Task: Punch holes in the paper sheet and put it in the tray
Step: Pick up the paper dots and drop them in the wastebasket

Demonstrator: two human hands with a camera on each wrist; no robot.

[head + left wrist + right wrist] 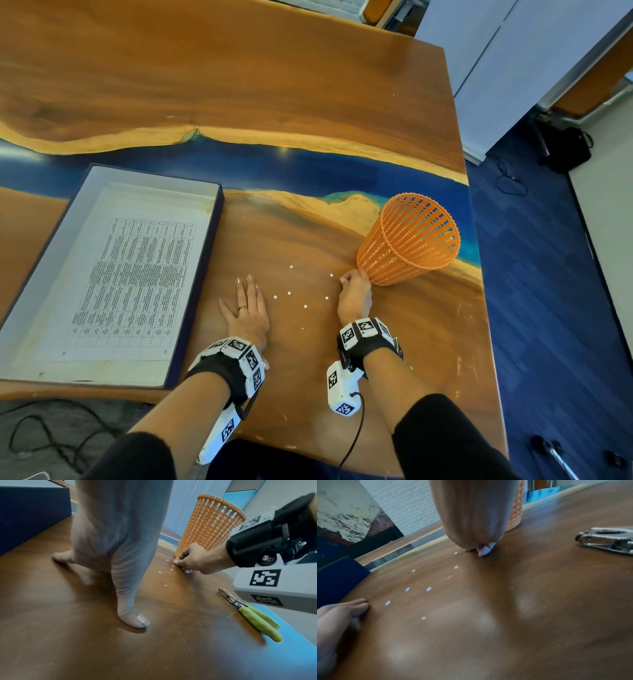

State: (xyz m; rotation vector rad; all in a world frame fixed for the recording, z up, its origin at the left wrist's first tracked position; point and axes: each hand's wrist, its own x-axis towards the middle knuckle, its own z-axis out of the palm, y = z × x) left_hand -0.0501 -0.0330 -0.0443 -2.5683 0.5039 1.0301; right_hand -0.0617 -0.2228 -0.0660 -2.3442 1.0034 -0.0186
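The printed paper sheet point(133, 274) lies flat inside the shallow tray point(51, 236) at the left, with small holes along its near edge. My left hand point(247, 294) rests flat on the table beside the tray, fingers straight. Several white paper dots point(289, 293) are scattered between my hands. My right hand point(344, 281) is curled by the base of the orange basket point(407, 240), its fingertips point(485, 549) pinched together on the wood as if round one dot. The hole punch point(254, 614), with green handles, lies on the table to the right of my right wrist, held by no hand.
The tray's dark blue wall point(205, 274) stands just left of my left hand. The mesh basket is upright near the table's right edge point(479, 308). Black cables point(51, 442) lie on the floor below the near edge.
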